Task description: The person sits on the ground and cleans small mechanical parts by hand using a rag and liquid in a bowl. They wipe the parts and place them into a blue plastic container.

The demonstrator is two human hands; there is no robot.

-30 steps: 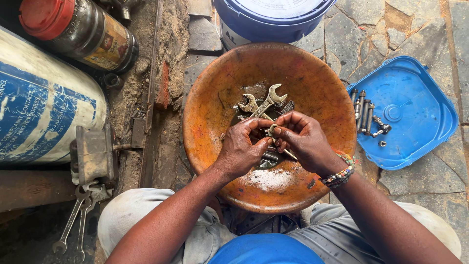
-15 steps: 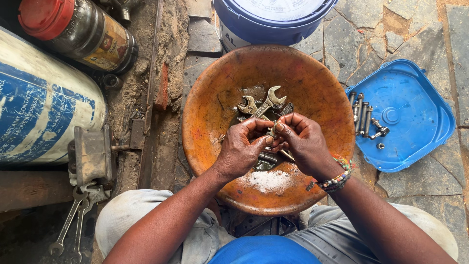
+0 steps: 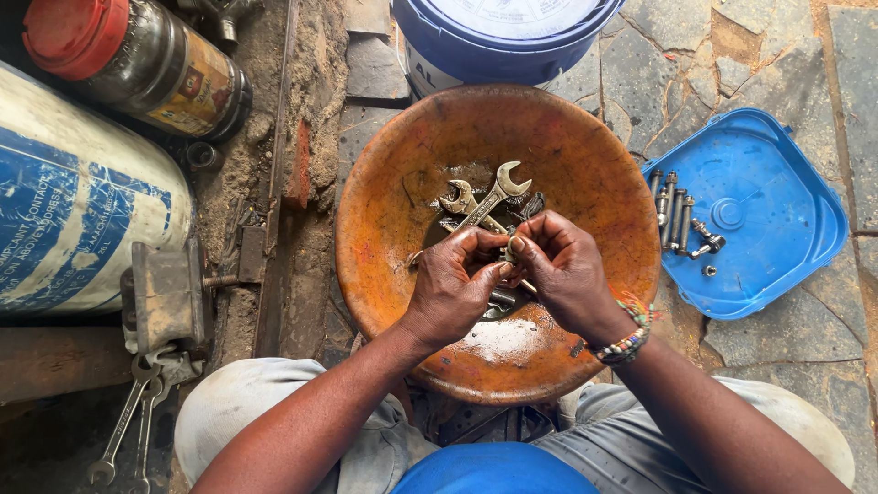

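Fingertips (image 3: 512,245) of both my hands meet over the middle of the orange basin (image 3: 384,183), pinched together on a small metal part (image 3: 506,259) that they almost wholly hide; its exact shape cannot be told. Left hand (image 3: 455,284) closes on it from one side, right hand (image 3: 560,272) from the other, thumbs and forefingers touching across it.

Just beyond my fingertips lie two open-ended spanners (image 3: 482,199), crossed, their jaws pointing away from me. Beneath my palms sits a wet pool (image 3: 501,337) with more dark metal pieces half sunk in it.

Handling, as I judge it: the part is steel, so rigid and heavy for its bulk, in no way fragile; the liquid film on it and on my skin makes it slippery. A pinch at its two ends, with both hands opposed, seems the surest hold; a one-sided grip would likely let it squirt back into the basin.

Well to the right of my right hand, a blue lid (image 3: 786,265) holds a row of bolts (image 3: 672,209). Far to the left of my left hand stands a bench vise (image 3: 165,293), with more spanners (image 3: 128,421) hanging below it.
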